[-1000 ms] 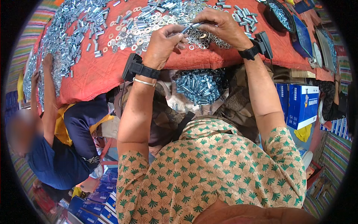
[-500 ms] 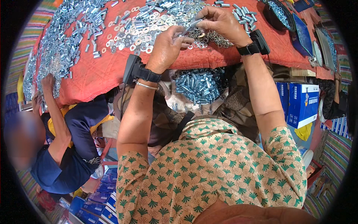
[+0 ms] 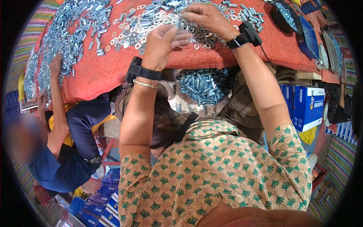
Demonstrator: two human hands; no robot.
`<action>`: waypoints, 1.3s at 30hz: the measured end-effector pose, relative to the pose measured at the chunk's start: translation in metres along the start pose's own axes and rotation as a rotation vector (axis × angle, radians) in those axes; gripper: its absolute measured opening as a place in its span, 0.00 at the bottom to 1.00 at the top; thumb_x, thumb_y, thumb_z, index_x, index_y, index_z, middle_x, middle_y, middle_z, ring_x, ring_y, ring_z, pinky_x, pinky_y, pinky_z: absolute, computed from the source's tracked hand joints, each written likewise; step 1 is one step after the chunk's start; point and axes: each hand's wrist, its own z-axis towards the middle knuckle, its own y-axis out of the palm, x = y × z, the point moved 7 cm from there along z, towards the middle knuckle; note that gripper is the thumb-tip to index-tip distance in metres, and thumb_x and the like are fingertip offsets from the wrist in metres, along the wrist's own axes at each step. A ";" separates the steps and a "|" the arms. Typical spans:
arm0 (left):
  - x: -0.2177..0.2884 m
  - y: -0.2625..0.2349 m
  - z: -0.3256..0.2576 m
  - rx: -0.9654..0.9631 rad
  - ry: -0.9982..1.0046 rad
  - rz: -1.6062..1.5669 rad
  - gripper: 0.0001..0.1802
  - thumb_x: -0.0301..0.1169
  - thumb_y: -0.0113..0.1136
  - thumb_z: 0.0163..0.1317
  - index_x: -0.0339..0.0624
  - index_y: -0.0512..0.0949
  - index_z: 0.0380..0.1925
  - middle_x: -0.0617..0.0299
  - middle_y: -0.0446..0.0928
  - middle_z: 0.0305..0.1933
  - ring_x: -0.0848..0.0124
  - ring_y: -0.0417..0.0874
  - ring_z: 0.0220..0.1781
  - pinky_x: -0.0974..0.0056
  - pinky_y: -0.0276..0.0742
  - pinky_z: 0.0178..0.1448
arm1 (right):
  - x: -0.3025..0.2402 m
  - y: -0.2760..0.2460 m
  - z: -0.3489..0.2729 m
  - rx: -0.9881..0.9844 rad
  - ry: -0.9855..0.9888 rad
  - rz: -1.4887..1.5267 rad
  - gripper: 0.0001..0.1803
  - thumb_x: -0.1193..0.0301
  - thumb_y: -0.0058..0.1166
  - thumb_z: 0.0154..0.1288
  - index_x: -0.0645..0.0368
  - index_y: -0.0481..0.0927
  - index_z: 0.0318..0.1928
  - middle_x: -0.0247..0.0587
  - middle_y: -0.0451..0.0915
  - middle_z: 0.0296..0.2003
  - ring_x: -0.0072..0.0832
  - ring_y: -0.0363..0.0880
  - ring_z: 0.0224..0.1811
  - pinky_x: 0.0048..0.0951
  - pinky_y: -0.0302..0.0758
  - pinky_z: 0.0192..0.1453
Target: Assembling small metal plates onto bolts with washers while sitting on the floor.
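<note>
My left hand (image 3: 162,42) is over the red-covered table, its thumb and fingers closed around a small silvery metal cylinder (image 3: 178,24) that stands upright and is partly blurred. Just above the cylinder's top end is my right hand (image 3: 209,18), thumb and fingertips pinched together; whatever they hold is too small to make out. Flat washers (image 3: 132,39) lie spread beside my left hand. Beneath my right hand is a pile of darker spring-like rings (image 3: 204,38). Metal sleeves (image 3: 251,15) lie to its right.
Bolt-like metal parts (image 3: 202,86) fill a container at my lap. A large heap of sleeves (image 3: 81,26) covers the table's left, where a co-worker's hand (image 3: 56,65) reaches in. At right are a black bowl (image 3: 284,17), a blue tray (image 3: 309,39) and blue-and-white boxes (image 3: 308,108).
Both hands have shifted left, the left one slightly lower. The cylinder, tilted between both hands before, is now upright in my left fingers. The co-worker's arm has moved a little right.
</note>
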 end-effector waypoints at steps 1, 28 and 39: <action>0.002 -0.004 0.001 0.000 0.000 -0.002 0.17 0.32 0.50 0.70 0.26 0.70 0.50 0.43 0.81 0.42 0.65 0.86 0.35 0.70 0.83 0.38 | 0.011 0.000 0.007 -0.002 0.001 -0.001 0.08 0.69 0.60 0.62 0.59 0.82 0.38 0.30 0.80 0.28 0.19 0.76 0.29 0.23 0.72 0.32; 0.009 -0.023 0.003 0.095 0.080 -0.230 0.12 0.29 0.51 0.69 0.27 0.73 0.42 0.39 0.79 0.46 0.60 0.84 0.47 0.67 0.83 0.48 | 0.004 0.017 0.016 0.088 -0.438 -0.938 0.05 0.75 0.53 0.54 0.61 0.81 0.29 0.43 0.77 0.33 0.42 0.79 0.37 0.41 0.77 0.39; 0.006 -0.019 0.001 0.058 0.015 -0.171 0.13 0.30 0.51 0.69 0.28 0.73 0.43 0.42 0.80 0.45 0.62 0.85 0.44 0.67 0.84 0.42 | -0.024 -0.012 0.005 0.340 -0.506 -0.745 0.08 0.73 0.56 0.56 0.63 0.76 0.22 0.42 0.74 0.23 0.36 0.76 0.28 0.35 0.73 0.33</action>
